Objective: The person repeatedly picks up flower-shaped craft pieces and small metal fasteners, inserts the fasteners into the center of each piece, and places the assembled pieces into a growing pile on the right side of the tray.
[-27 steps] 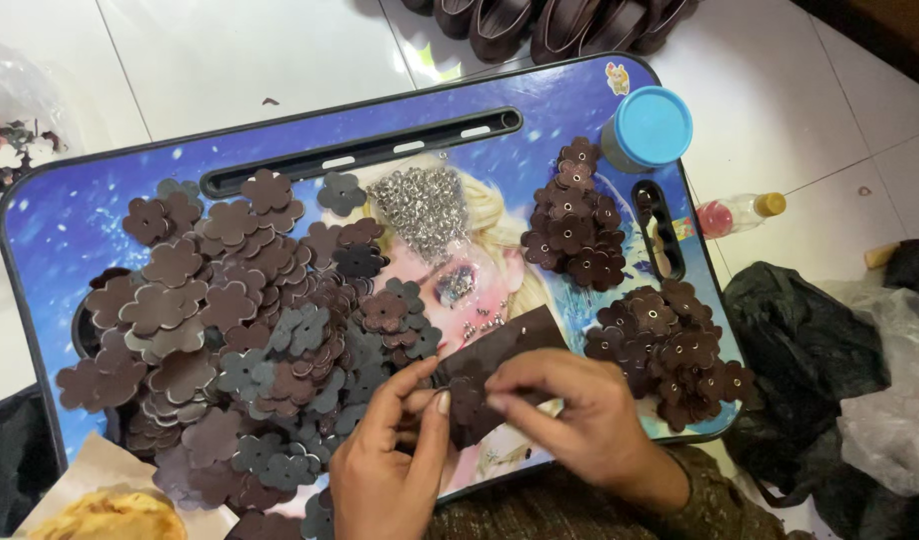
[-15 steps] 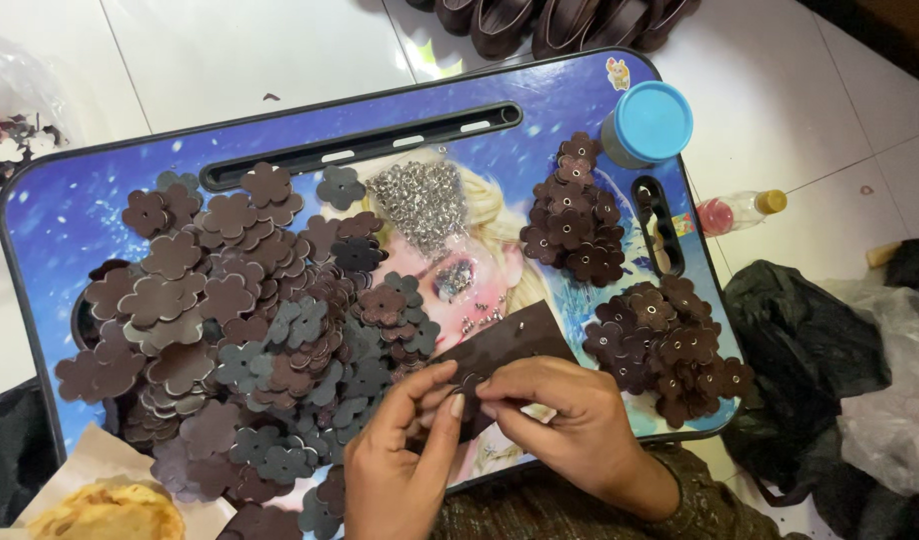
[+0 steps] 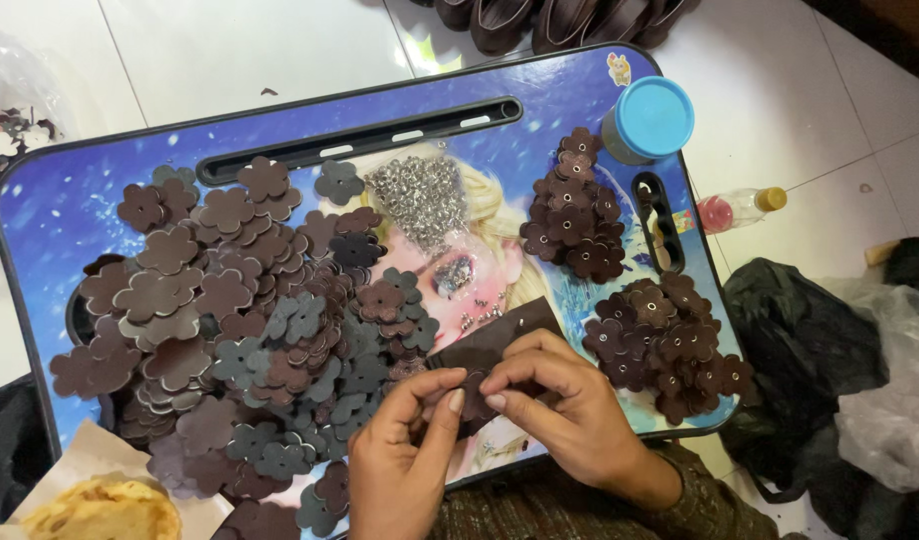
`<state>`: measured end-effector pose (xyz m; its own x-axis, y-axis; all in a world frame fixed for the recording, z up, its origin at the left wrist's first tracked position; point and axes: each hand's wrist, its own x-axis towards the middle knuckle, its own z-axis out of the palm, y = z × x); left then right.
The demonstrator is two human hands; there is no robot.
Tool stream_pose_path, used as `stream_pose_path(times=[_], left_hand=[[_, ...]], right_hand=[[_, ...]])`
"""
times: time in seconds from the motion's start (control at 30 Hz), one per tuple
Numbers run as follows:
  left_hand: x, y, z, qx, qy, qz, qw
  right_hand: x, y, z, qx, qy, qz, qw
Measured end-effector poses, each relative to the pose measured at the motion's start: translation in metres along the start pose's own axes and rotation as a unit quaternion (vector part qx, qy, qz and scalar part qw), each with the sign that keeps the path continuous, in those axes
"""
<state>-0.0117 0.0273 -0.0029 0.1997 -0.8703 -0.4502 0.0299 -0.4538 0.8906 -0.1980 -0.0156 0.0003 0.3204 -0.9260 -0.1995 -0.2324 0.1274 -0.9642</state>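
Change: the two hands have been drawn closer together over the near edge of the table (image 3: 40, 215) since the earlier frames; the piles lie as before.
Left hand (image 3: 405, 460): pinched at thumb and forefinger on a small dark flower cutout (image 3: 472, 392), held at the fingertips.
Right hand (image 3: 565, 410): curled over the same flower cutout, fingertips meeting those of the left hand.
Dark leather rectangle (image 3: 495, 340): lying on the table just beyond the fingertips, partly covered by the right hand.
Risk of slip: the small piece is gripped by fingertips only and could be dropped among the loose flower pile (image 3: 240, 330) just to the left.
Risk of scatter: the heap of silver rivets (image 3: 420, 200) lies near, unboxed, and could be knocked by a wrist.
Finished stacks (image 3: 660, 340): just right of the right hand, easily brushed.
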Motion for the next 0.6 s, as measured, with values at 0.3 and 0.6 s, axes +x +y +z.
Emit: stream_pose_path(times=[0.3, 0.6], left_hand=[[-0.005, 0.0, 0.002, -0.088, -0.023, -0.011, 0.996], [-0.007, 0.005, 0.004, 0.036, -0.029, 0.054, 0.997]], right_hand=[[-0.001, -0.005, 0.0, 0.016, -0.02, -0.005, 1.0], [-0.003, 0.012, 0.001, 0.088, 0.01, 0.009, 0.996]])
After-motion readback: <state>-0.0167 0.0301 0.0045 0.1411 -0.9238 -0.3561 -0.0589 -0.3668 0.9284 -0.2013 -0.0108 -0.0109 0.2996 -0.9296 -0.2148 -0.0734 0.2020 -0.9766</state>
